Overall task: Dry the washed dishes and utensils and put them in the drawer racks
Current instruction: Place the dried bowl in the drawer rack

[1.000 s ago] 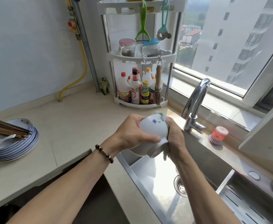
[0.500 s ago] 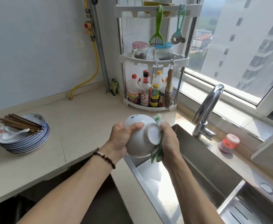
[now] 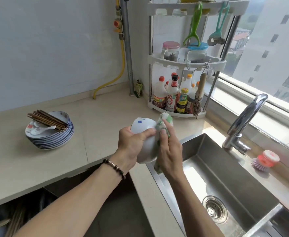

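Bowl (image 3: pixel 144 134), white with blue marks, is held over the counter edge at the sink's (image 3: pixel 239 182) left rim, tipped on its side. It is gripped by the left hand (image 3: pixel 133 144), thumb curled across its outer wall, while a green-and-white cloth (image 3: pixel 162 124) is pressed against it by the right hand (image 3: pixel 170 153), fingers wrapped around the fabric. Compared with half a second ago, the bowl has been turned and the cloth shifted up from beneath the foot ring to the upper side, so wiping is judged to be under way on a fresh patch; drying of this piece seems nearly done, with racking not yet begun.

Toward the countertop's (image 3: pixel 97 117) left edge, a stack of blue-rimmed plates (image 3: pixel 49 139) is seen, with brown chopsticks (image 3: pixel 46 119) and a white spoon (image 3: pixel 42 130) laid in the top plate. At the back corner a tiered rack (image 3: pixel 184 60) is loaded with sauce bottles (image 3: pixel 173 96) below and lidded jars (image 3: pixel 171 50) above. Only a drain (image 3: pixel 214 209) is seen in the basin. At the bottom left corner, an open drawer (image 3: pixel 6 221) is partly visible; its contents are too dim to identify.
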### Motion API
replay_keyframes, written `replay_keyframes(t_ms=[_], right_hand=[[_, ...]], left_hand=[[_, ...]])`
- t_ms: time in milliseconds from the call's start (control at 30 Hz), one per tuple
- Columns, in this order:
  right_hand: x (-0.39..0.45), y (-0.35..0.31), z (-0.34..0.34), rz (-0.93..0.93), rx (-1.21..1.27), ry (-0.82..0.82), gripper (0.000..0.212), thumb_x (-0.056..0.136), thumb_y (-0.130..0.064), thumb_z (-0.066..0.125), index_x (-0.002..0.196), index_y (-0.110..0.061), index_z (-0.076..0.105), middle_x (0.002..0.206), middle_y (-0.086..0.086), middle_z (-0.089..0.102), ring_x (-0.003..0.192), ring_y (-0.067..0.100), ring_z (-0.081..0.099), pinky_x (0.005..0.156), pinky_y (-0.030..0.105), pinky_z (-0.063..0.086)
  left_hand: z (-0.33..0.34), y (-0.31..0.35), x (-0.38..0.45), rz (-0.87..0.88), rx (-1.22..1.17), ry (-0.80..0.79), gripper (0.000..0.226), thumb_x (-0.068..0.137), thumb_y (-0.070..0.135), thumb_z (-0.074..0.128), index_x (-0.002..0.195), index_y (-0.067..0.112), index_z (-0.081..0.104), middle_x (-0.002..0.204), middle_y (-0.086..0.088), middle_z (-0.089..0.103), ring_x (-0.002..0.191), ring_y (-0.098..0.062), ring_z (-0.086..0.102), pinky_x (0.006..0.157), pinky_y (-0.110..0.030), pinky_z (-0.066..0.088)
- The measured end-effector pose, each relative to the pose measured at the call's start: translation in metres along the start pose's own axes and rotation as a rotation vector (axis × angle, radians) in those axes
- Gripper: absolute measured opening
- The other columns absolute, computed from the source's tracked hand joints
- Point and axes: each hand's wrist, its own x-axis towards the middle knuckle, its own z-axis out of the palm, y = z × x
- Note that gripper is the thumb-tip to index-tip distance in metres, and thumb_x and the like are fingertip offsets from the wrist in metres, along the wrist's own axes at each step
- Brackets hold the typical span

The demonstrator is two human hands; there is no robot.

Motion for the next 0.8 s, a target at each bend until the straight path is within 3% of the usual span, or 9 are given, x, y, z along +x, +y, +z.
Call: replay_keyframes(t_ms=[67, 133, 200, 267, 433, 600, 700, 800], right_hand=[[0.021, -0.002, -0.002, 0.049, 0.106, -0.061, 0.037, 0.106, -0.039, 0.037, 0.127, -0.025, 0.063, 0.114, -0.002, 0.07, 0.108, 0.021, 0.066, 0.092, 0.036, 0.053], [0.026, -0.007, 0.011, 0.062, 0.139, -0.11, 0.03, 0.108, -0.026, 0.038, 0.119, -0.024, 0.065, 0.105, -0.004, 0.071, 0.101, 0.022, 0.067, 0.086, 0.033, 0.053], [0.005, -0.015, 0.038, -0.041, 0.015, -0.201, 0.032, 0.105, -0.033, 0.039, 0.126, -0.028, 0.064, 0.109, -0.004, 0.071, 0.099, 0.013, 0.067, 0.085, 0.032, 0.053], [-0.017, -0.021, 0.062, -0.151, -0.089, -0.29, 0.038, 0.101, -0.039, 0.041, 0.127, -0.028, 0.066, 0.116, -0.007, 0.072, 0.105, 0.009, 0.066, 0.09, 0.034, 0.053], [-0.029, -0.032, 0.11, 0.03, -0.044, -0.439, 0.039, 0.093, -0.04, 0.044, 0.103, -0.017, 0.074, 0.097, 0.0, 0.076, 0.091, 0.018, 0.07, 0.088, 0.047, 0.055], [-0.101, -0.052, 0.192, -0.235, -0.178, -0.65, 0.027, 0.1, -0.027, 0.051, 0.117, -0.025, 0.072, 0.119, -0.01, 0.068, 0.108, 0.002, 0.061, 0.093, 0.02, 0.046], [-0.125, -0.061, 0.23, -0.037, 0.04, -0.673, 0.023, 0.102, -0.021, 0.051, 0.104, -0.017, 0.074, 0.101, -0.006, 0.074, 0.096, 0.006, 0.066, 0.082, 0.022, 0.05], [-0.163, -0.066, 0.283, 0.247, 0.139, -0.644, 0.026, 0.101, -0.016, 0.05, 0.091, -0.009, 0.073, 0.082, -0.007, 0.072, 0.08, 0.008, 0.064, 0.07, 0.017, 0.049]], left_hand=[[-0.016, -0.001, -0.005, 0.01, 0.062, -0.046, 0.039, 0.065, 0.02, 0.093, 0.096, 0.01, 0.072, 0.09, -0.009, 0.077, 0.082, -0.028, 0.075, 0.073, -0.042, 0.063], [-0.03, -0.004, -0.009, 0.013, 0.056, -0.024, 0.044, 0.06, 0.025, 0.094, 0.095, 0.01, 0.073, 0.088, -0.007, 0.077, 0.08, -0.027, 0.075, 0.071, -0.04, 0.063], [-0.05, -0.007, -0.007, 0.006, 0.021, 0.036, 0.038, 0.06, 0.029, 0.092, 0.088, 0.011, 0.073, 0.083, -0.005, 0.077, 0.076, -0.024, 0.074, 0.069, -0.037, 0.062], [-0.076, -0.005, -0.008, 0.017, 0.022, 0.026, 0.017, 0.075, 0.021, 0.087, 0.08, 0.012, 0.073, 0.075, -0.002, 0.075, 0.07, -0.019, 0.069, 0.059, -0.027, 0.056], [-0.169, -0.008, -0.029, 0.066, 0.248, -0.148, 0.022, 0.072, 0.004, 0.086, 0.091, 0.006, 0.075, 0.085, -0.008, 0.077, 0.07, -0.016, 0.071, 0.059, -0.025, 0.055], [-0.269, -0.022, -0.039, 0.109, 0.34, -0.146, 0.011, 0.076, -0.002, 0.08, 0.085, 0.0, 0.075, 0.085, -0.009, 0.076, 0.08, -0.02, 0.072, 0.067, -0.035, 0.057], [-0.33, -0.026, -0.058, 0.093, 0.362, -0.231, 0.029, 0.058, 0.02, 0.088, 0.081, 0.008, 0.075, 0.079, -0.002, 0.076, 0.072, -0.014, 0.07, 0.066, -0.029, 0.055], [-0.398, -0.042, -0.075, 0.027, 0.299, -0.164, 0.042, 0.044, 0.032, 0.087, 0.08, 0.012, 0.075, 0.079, -0.003, 0.076, 0.07, -0.016, 0.069, 0.066, -0.031, 0.055]])
